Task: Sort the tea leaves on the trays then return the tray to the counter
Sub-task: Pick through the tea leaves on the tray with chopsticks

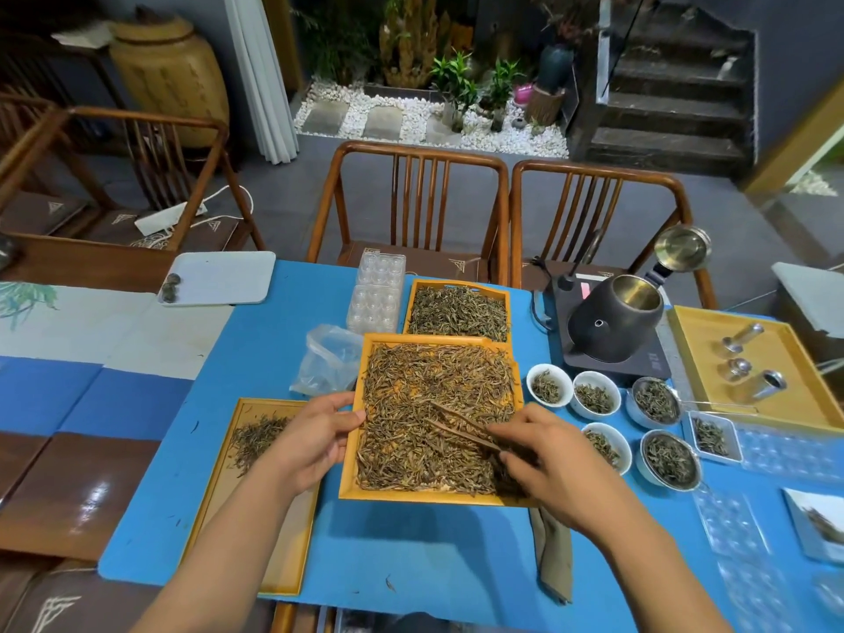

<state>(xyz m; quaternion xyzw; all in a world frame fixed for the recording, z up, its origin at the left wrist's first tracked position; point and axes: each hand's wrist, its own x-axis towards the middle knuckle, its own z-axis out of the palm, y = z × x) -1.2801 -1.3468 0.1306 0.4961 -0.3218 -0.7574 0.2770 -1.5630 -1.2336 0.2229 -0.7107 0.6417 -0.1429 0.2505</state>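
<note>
An orange tray (pixel 349 463) full of brown tea leaves (pixel 424 404) lies in the middle of the blue mat. My left hand (pixel 310 443) grips its left rim. My right hand (pixel 543 454) pinches brown wooden tweezers (pixel 461 427) whose tips rest among the leaves. A second orange tray (pixel 413 303) of darker leaves sits just behind. To the left, a third tray (pixel 255 509) holds a small pile of sorted leaves (pixel 255 438).
Several white bowls of leaves (pixel 593 397) stand right of the tray, with a dark kettle (pixel 612 319) on a heater behind. A plastic bag (pixel 329 358), clear moulds (pixel 377 290), a white tray (pixel 228 276) and a yellow tray (pixel 804 404) with metal cups surround it. Chairs (pixel 411 198) stand beyond the table.
</note>
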